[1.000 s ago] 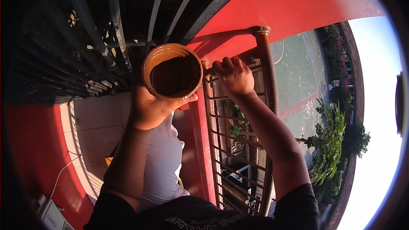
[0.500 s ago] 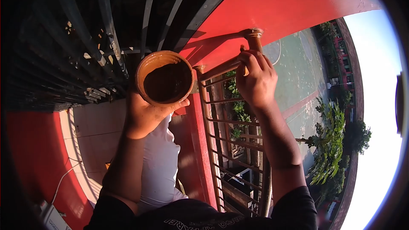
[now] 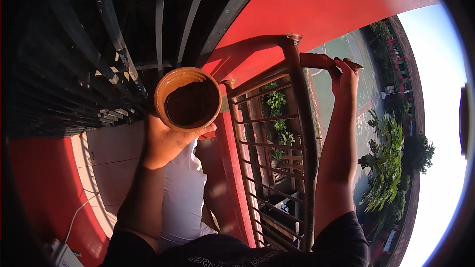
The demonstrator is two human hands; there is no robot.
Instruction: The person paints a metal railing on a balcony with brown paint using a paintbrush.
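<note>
My left hand [image 3: 166, 141] holds a round pot of dark brown paint [image 3: 188, 100] from below, thumb on its near rim, over the balcony floor. My right hand [image 3: 344, 78] reaches out past the brown metal railing [image 3: 302, 118] and grips a paintbrush handle [image 3: 316, 61] that points back toward the rail's top post. The brush tip is hidden behind the rail. The rail's top bar looks freshly brown.
A red wall [image 3: 321, 10] rises beyond the railing. Dark window bars [image 3: 99, 44] stand at the left. The tiled floor [image 3: 114, 158] lies below, with a white cable and box [image 3: 64, 254] at the lower left. Plants [image 3: 277, 118] and a green court [image 3: 346, 49] lie far below.
My right hand has moved from the inner bars up and out beyond the railing's top bar, with the brush handle now in sight. The paint pot has shifted slightly lower and left.
</note>
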